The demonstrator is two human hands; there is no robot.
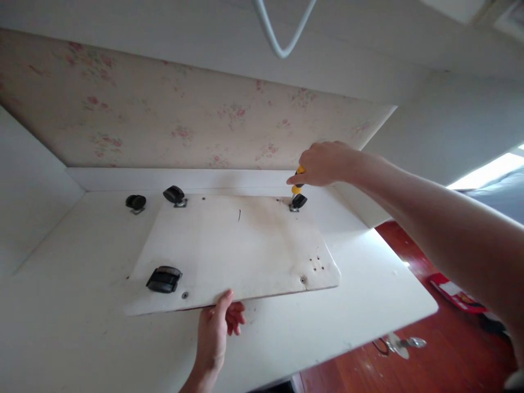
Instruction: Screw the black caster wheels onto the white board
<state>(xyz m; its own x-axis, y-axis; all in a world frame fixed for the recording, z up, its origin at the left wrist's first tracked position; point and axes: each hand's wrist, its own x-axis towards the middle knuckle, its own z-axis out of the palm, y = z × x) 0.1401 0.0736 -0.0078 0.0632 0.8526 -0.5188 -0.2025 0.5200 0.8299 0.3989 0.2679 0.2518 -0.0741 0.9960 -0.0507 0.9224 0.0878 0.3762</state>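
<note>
Shows at far left a black caster [135, 202] on the white desk [368, 289], just off the white board [249, 248]. Bears on the board a near-left caster [164, 279] and a rear-left caster [174, 194]. Pinches the board's near edge in the left hand [216, 327], thumb on top. Grips a yellow-and-black screwdriver [297, 189] in the right hand [326, 162], pointing down at the rear-right caster [300, 201].

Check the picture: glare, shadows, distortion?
Head view: bright patch at right washed out, small glints on the red floor; head view: only soft, faint shading on the white board; head view: right forearm looms large toward the frame edge, likely wide-angle stretch.
</note>
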